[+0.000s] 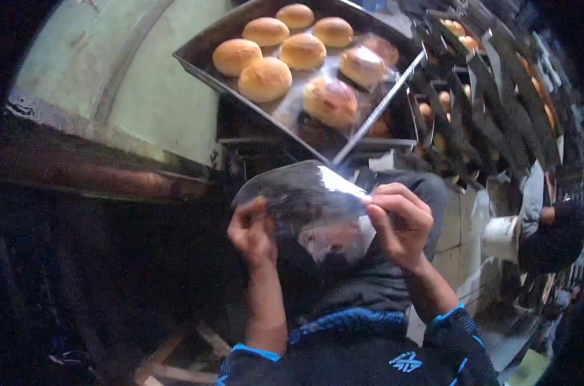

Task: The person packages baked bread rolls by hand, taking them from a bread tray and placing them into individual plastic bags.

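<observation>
Between my hands stretches a clear plastic bag (298, 196), shiny along its upper right and with a pale and reddish printed-looking patch low down. My left hand (253, 235) is closed at the bag's left edge, its fingertips partly behind the film. Thumb and fingers of my right hand (401, 222) pinch the right edge. Just beyond the bag is a dark metal tray (260, 109) with several golden round buns (265, 79). Clear plastic with reddish print (330, 101) covers the buns on the tray's right side.
A worn pale green surface (157, 83) with a brown edge lies at the left. Racks of trays with more buns (453, 27) stand at the right. Farther right, a person in dark clothes (553, 238) is beside a white bucket (500, 235).
</observation>
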Available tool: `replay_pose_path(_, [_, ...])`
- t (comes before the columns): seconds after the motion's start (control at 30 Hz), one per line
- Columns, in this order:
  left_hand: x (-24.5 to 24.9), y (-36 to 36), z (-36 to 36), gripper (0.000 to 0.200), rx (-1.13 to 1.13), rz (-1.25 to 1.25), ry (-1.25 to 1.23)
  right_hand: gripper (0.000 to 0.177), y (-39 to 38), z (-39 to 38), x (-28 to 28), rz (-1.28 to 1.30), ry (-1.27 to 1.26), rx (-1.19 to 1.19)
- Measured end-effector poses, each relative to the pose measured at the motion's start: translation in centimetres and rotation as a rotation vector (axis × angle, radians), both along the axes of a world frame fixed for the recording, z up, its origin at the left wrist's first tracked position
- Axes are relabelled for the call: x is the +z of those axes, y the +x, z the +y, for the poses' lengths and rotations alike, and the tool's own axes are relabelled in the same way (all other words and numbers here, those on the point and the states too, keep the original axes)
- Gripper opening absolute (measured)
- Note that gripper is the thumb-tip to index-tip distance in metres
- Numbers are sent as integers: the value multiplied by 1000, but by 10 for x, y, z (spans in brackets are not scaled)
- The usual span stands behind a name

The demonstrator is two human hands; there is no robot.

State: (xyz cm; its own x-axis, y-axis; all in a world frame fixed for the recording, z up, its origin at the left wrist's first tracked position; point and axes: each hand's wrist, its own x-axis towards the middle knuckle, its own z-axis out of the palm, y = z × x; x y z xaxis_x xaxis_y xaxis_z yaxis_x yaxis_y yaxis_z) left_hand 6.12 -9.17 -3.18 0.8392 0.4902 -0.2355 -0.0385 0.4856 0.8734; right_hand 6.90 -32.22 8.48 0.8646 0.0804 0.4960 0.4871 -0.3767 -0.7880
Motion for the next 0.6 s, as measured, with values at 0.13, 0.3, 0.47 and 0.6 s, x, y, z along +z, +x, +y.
replay_pose_path(0.13, [-60,12,34,17,86,-125,-443,27,114,10,49,29,41,-50])
replay_pose_path(0.3, [-136,21,43,20,88,54,158,60,332,47,-6,234,-838,-52])
replay_pose_path(0.47, [-75,30,42,24,184,171,-469,64,408,79,2,454,-886,-254])
replay_pose_path(0.6, [-82,27,41,27,144,21,-519,51,388,57,6,556,-520,69])
